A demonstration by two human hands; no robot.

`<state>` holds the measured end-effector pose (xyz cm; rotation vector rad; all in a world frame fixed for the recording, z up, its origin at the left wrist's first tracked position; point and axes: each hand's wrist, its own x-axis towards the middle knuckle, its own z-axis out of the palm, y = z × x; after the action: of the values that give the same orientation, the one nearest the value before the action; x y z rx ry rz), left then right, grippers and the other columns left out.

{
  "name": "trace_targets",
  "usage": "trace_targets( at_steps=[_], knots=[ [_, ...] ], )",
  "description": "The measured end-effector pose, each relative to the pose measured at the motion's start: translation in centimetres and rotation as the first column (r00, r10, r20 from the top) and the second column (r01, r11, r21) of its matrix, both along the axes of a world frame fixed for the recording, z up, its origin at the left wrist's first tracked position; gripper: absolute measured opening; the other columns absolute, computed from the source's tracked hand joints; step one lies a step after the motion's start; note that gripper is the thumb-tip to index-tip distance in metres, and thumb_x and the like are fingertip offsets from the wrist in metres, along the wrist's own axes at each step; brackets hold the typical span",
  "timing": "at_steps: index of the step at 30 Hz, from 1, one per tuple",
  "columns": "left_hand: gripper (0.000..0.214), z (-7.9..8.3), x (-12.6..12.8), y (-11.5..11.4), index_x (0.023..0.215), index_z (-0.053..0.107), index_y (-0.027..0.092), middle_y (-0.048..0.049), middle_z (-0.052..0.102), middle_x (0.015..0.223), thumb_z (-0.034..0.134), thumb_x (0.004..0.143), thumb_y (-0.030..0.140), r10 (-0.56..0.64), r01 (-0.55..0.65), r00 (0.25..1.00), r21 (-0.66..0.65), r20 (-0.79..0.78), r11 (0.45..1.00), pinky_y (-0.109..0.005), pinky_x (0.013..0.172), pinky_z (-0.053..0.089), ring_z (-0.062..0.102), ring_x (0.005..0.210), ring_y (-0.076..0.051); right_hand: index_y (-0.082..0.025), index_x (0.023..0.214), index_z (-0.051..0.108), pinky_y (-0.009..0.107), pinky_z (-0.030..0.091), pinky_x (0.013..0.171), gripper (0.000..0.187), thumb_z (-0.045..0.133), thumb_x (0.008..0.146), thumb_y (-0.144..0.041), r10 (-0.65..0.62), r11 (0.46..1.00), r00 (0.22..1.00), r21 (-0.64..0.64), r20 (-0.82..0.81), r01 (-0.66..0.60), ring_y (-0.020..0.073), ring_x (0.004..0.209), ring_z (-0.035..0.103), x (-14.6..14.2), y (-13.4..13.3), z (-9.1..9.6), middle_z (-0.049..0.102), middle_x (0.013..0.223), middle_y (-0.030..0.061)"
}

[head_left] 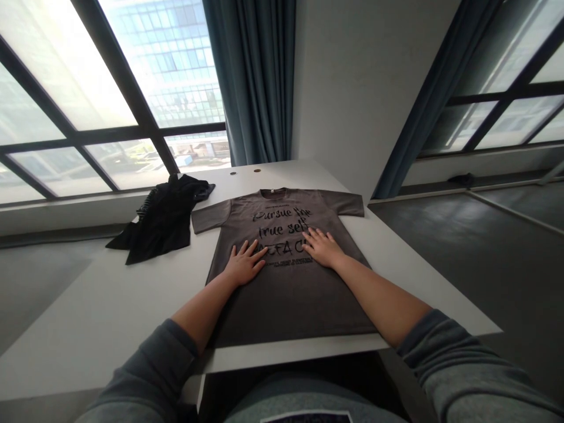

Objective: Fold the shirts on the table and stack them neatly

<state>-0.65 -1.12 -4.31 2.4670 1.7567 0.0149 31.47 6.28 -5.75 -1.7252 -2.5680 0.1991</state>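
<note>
Rests the left hand [241,268] on the left side of the dark brown T-shirt [288,302] and the right hand [326,249] on its right side, with fingers [252,247] open and spread over the ends of its lettering [282,229]. Has the T-shirt laid flat and print up on the white desk [405,264], with black clothing [170,218] heaped left of the T-shirt and two round discs [257,171] beyond its collar [272,191].
</note>
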Motion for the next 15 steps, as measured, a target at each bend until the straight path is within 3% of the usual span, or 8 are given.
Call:
trace_targets(
  at_steps=[5, 8, 11, 15],
  knots=[
    [0.063, 0.4, -0.5, -0.9, 0.163, 0.026, 0.052, -0.0008, 0.015, 0.176, 0.029, 0.103, 0.070, 0.075, -0.075, 0.997, -0.029, 0.019, 0.997, -0.079, 0.119, 0.008, 0.010, 0.161, -0.042, -0.022, 0.168, 0.027, 0.057, 0.015, 0.128, 0.076, 0.021, 0.105, -0.063, -0.248, 0.969, 0.968, 0.006, 0.019, 0.248, 0.0349, 0.161, 0.017, 2.8, 0.2, -0.3, 0.016, 0.175, 0.0093],
    [0.064, 0.6, -0.6, -0.8, 0.163, 0.027, 0.052, -0.0021, 0.015, 0.176, 0.028, 0.102, 0.072, 0.132, -0.132, 0.991, -0.051, 0.008, 0.990, -0.081, 0.117, 0.013, 0.013, 0.160, -0.044, -0.017, 0.168, 0.026, 0.055, 0.016, 0.128, 0.080, 0.020, 0.104, -0.064, -0.319, 0.947, 0.947, -0.015, 0.044, 0.320, 0.0354, 0.160, 0.018, 4.0, 0.6, -0.2, 0.016, 0.175, 0.0134],
    [0.065, 1.1, 0.7, 0.3, 0.162, 0.037, 0.043, -0.0072, 0.022, 0.175, 0.028, 0.103, 0.069, 0.187, -0.187, 0.982, -0.017, -0.012, 0.982, -0.075, 0.118, 0.023, 0.020, 0.159, -0.044, -0.012, 0.167, 0.028, 0.055, 0.016, 0.128, 0.084, 0.022, 0.104, -0.066, -0.296, 0.955, 0.954, 0.007, 0.055, 0.296, 0.0363, 0.161, 0.017, 3.2, 1.5, 0.4, 0.019, 0.174, 0.0166],
    [0.065, 1.4, 4.8, 4.4, 0.160, 0.044, 0.027, -0.0104, 0.029, 0.173, 0.031, 0.105, 0.059, 0.089, -0.089, 0.996, 0.168, 0.008, 0.982, -0.059, 0.126, 0.022, 0.025, 0.159, -0.035, -0.009, 0.166, 0.030, 0.050, 0.015, 0.130, 0.078, 0.024, 0.105, -0.059, -0.129, 0.988, 0.992, 0.089, 0.007, 0.127, 0.0345, 0.161, 0.014, -0.8, 3.8, 1.7, 0.022, 0.173, 0.0146]
  ],
)
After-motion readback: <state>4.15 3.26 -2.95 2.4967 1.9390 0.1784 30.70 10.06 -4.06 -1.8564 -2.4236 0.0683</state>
